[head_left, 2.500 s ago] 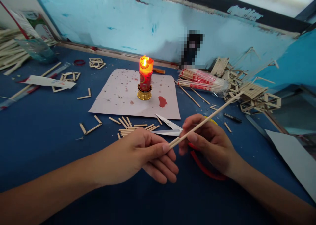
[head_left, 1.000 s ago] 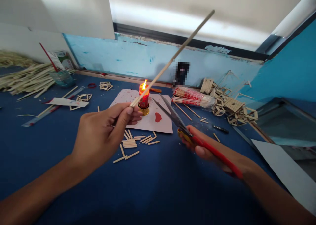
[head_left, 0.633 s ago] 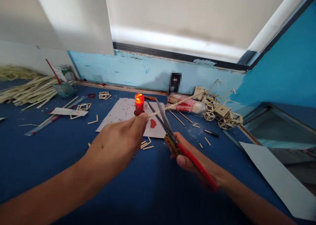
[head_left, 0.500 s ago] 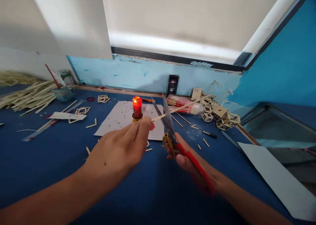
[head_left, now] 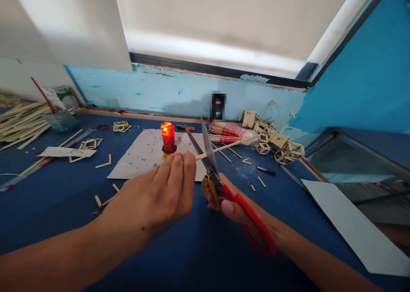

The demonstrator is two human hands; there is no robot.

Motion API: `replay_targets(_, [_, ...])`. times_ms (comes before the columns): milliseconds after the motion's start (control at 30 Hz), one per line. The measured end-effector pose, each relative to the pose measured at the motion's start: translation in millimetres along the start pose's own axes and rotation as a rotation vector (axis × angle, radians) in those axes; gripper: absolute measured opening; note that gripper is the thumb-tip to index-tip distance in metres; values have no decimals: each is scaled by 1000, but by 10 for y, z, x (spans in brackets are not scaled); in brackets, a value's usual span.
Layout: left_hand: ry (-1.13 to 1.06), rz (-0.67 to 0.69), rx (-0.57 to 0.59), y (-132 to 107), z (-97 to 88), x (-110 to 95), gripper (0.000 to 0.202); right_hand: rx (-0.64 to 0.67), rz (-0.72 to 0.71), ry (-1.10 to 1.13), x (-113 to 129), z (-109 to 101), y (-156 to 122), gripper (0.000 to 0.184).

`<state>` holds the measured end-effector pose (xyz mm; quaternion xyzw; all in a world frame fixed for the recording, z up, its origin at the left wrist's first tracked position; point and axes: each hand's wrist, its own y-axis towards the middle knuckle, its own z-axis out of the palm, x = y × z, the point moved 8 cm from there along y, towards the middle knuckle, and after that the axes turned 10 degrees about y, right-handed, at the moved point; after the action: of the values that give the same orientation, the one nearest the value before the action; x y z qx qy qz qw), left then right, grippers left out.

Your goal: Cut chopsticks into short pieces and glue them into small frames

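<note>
My left hand [head_left: 163, 189] is closed around a thin wooden stick [head_left: 232, 144], which points out to the right and slightly up. My right hand [head_left: 235, 210] grips a pair of scissors [head_left: 209, 159] by its red and yellow handles. The scissor blades are spread, and the stick passes between them just right of my left fingers. Behind my left hand burns a red candle [head_left: 168, 138] on a gold base, standing on a white paper sheet [head_left: 137, 155]. My fingers hide the end of the stick in the left hand.
Stick-built frames [head_left: 278, 142] pile up at the back right beside a red-and-clear pack of sticks [head_left: 227, 131]. Many loose sticks [head_left: 22, 123] and a glass bowl [head_left: 60, 121] lie at left. A black marker [head_left: 266, 170] and a pale board [head_left: 352, 228] are on the right.
The view has swung a little to the right. The scissor blades now sit closer to my left fingers along the stick; both hands keep their grips.
</note>
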<state>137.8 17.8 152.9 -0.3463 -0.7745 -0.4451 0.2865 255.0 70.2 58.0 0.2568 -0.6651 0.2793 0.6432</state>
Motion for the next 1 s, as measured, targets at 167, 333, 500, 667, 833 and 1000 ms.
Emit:
replay_targets(167, [-15,7,-14,-10,-11,-52,40,-75,-31,17,-68,3,20,47])
replay_targets(333, [50,-22,-13,62,6,-79,41,-183,-22,14,-177,-31,38,17])
replay_targets(500, [55,-49,-3,73,87,-93,39,-247,-73,-40,-135,-82,37,18])
replay_targets(667, [-9,-79,70,111,172,-41,41,-263,-89,-76,-137,-86,62,16])
replay_targets(833, [-242,-178,457,149,527,92,34,-247,0,4,-112,-73,60,22])
replay_targets(1000, [-332,-260,451,63,621,143,27,-148,18,40,40,-29,38,51])
